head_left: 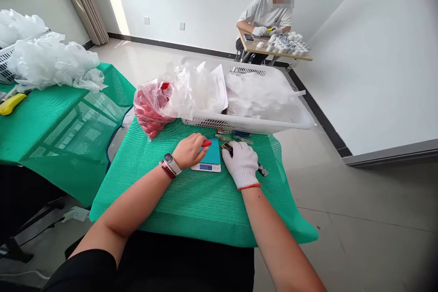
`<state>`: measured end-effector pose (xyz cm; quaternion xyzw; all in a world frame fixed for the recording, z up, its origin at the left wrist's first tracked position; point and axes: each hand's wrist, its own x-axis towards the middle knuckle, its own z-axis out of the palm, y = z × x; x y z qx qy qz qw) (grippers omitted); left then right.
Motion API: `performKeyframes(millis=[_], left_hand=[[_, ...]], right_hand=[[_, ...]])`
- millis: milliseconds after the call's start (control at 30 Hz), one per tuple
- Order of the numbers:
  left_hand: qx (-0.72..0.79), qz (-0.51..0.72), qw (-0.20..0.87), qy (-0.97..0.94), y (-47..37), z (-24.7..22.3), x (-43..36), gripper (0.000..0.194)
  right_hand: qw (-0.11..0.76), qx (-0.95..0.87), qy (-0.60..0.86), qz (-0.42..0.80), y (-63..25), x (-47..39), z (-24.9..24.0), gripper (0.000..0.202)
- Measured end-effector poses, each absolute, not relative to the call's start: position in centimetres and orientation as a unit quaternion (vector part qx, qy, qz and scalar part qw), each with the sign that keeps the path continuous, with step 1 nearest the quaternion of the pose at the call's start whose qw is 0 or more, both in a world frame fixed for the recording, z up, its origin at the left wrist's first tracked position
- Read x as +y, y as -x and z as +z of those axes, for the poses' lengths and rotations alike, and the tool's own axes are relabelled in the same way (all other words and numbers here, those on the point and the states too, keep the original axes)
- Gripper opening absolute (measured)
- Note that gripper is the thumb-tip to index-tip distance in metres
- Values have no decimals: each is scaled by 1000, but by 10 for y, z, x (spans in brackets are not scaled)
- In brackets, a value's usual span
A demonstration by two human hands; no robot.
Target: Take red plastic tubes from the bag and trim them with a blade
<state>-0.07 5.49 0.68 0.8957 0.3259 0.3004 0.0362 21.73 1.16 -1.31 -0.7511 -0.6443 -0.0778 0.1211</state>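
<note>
My bare left hand, with a watch at the wrist, is closed on a small red object over the left part of a digital scale. The scale has a blue-green top and its display reads about zero. To the right of the scale, my right hand wears a white knitted glove with an orange cuff. Its fingers are curled round a small black and gold object. Several small tools lie behind that hand, and a metal piece shows beside its right edge.
A white basket holding plastic bags stands at the table's back, beside a bag of red items. A second green-covered table is at left. Another person sits at a small table in the back.
</note>
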Motion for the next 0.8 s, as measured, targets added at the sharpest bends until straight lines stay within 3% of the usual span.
performKeyframes(millis=[167,333,533,733,800], left_hand=[[355,363,85,-857,6,6,50,23],[371,386,120,-836,3,6,46,23],[377,391,140,-828,-2,3,45,19],[387,390,148,-823,-3,2,46,16],[382,397,152,-821,-3,2,46,14]], right_hand=[[172,-655,735,-42,-220,11,-13,29],[141,-654,743,-33,-222,10,-11,47],[184,-677,711,41,-227,1,-8,39],[110,-702,703,7,-223,-2,-3,27],[131,-692,709,14,-223,-2,-3,27]])
